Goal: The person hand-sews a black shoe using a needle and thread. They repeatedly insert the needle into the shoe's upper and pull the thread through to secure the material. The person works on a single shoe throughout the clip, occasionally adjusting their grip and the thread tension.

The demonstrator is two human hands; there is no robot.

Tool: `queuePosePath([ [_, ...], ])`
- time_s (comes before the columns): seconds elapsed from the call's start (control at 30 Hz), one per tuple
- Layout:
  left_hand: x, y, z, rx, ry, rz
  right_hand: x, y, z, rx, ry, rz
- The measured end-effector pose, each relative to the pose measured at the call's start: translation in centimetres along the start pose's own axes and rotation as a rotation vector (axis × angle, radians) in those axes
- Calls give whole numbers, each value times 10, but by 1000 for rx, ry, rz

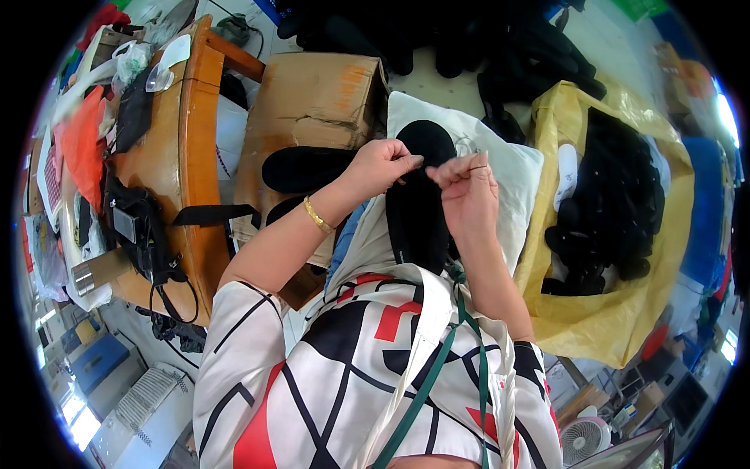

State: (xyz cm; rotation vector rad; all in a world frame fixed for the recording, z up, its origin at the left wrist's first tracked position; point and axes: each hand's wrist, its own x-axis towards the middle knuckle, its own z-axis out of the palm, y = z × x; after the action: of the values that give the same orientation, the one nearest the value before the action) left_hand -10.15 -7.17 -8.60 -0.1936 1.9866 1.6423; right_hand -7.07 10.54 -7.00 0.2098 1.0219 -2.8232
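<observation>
On my lap lies a black shoe-shaped piece (416, 223), its rounded end resting on a white cloth cushion (512, 184). My left hand (384, 166) hovers over its left side, thumb and forefinger pinched together. Close by on the right, my right hand (469, 187) is raised with its fingers curled and pinched, the fingertips only a little apart from the left ones. Whatever sits between the fingers of either hand is too small to make out. Another black shoe-shaped piece (306, 169) lies on the cardboard left of my left wrist.
A large cardboard box (316, 94) stands ahead on the left, beside a wooden table (199, 156) carrying a black bag (137, 227). To the right is a yellow sack (617, 328) full of black pieces. More black items (351, 39) lie on the floor ahead.
</observation>
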Motion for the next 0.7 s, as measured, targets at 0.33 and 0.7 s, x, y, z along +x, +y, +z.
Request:
queuePosePath([
  [0.33, -4, -13, -2, 43, 13, 40, -58, -4, -22, -13, 10, -18],
  [0.7, -12, 13, 8, 341, 206, 481, -50, -8, -13, -74, 22, -96],
])
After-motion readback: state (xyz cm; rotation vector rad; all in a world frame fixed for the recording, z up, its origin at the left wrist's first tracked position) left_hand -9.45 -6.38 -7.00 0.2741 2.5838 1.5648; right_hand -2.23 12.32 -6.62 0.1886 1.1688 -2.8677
